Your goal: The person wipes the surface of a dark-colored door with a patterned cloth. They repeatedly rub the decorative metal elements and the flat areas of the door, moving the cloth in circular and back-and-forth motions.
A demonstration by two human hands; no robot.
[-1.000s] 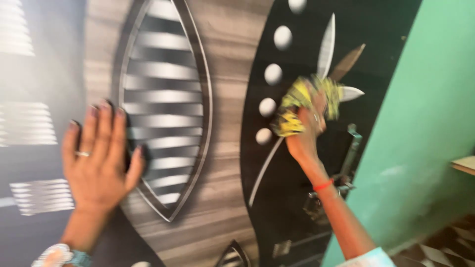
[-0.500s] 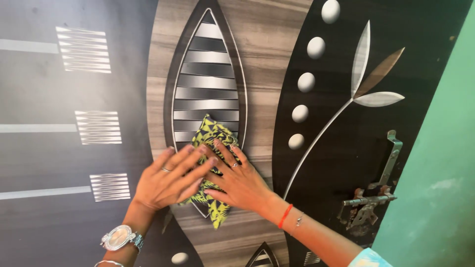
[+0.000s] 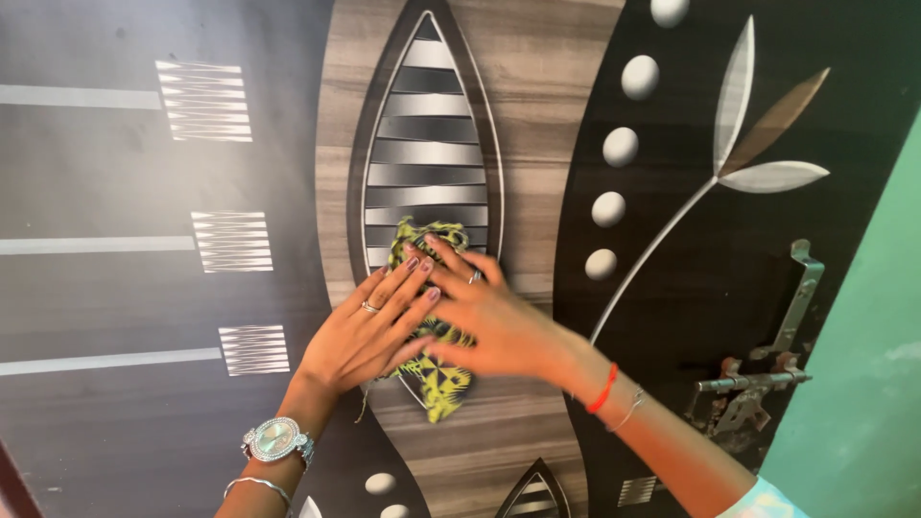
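both hands flat and spread, left hand (image 3: 369, 331) overlapping right hand (image 3: 494, 321), pressing the yellow-and-black patterned cloth (image 3: 436, 379) against the striped leaf-shaped panel (image 3: 427, 144) on the decorated door (image 3: 537, 86), beside the rusty latch (image 3: 758, 384)

A big door (image 3: 115, 173) fills the view. In its middle is a leaf shape (image 3: 432, 144) with shiny silver stripes, set in brown wood. A yellow and black cloth (image 3: 436, 379) lies flat on the bottom of the leaf shape. Right of the leaf shape are white dots (image 3: 621, 147), a silver flower (image 3: 739, 163), and a rusty metal latch (image 3: 753, 384).
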